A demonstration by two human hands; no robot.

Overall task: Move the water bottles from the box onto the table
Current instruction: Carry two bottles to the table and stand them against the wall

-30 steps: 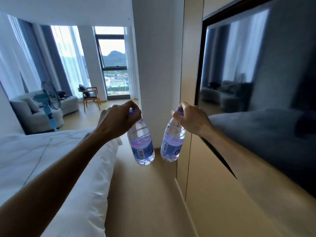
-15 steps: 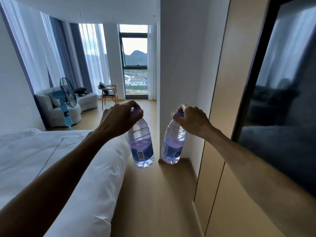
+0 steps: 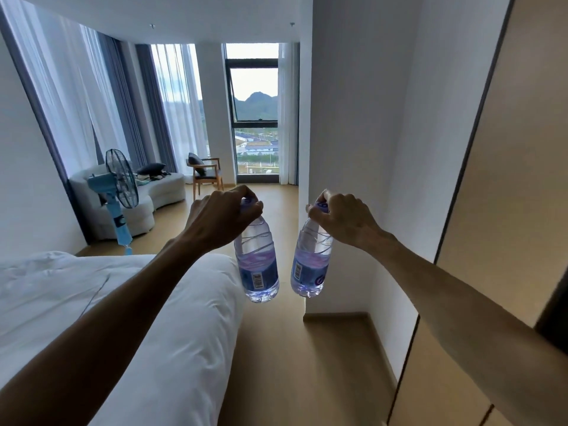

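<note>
We see two clear plastic bottles hanging in the middle of the frame, each carried by its cap end. Our left hand (image 3: 219,218) has its fingers curled over the top of the left bottle (image 3: 257,262), grasping it at the cap; our right hand (image 3: 344,221) pinches the purple cap of the right bottle (image 3: 312,262) the same way. Both bottles hang in the air above the floor (image 3: 295,364), near each other but not touching, bases tilted slightly toward one another. Each looks full of clear water almost to the shoulder.

Each bottle wears a blue and purple label round its lower half. A barcode shows on both labels, and part of a white logo curves along the bottom of the right one; we cannot read any writing. The right cap carries a white mark, too small to make out.

A bed (image 3: 92,302) with white bedding fills the lower left of the frame, partly behind our left forearm. Right of the bottles a white wall (image 3: 353,118) juts out, and tan wooden panels (image 3: 507,179) run down the right edge. At the middle left stand a blue fan (image 3: 118,192) and a pale sofa (image 3: 159,189), with a wooden chair (image 3: 206,173) beside the window (image 3: 253,118) in the upper centre. Hills show through the glass.
</note>
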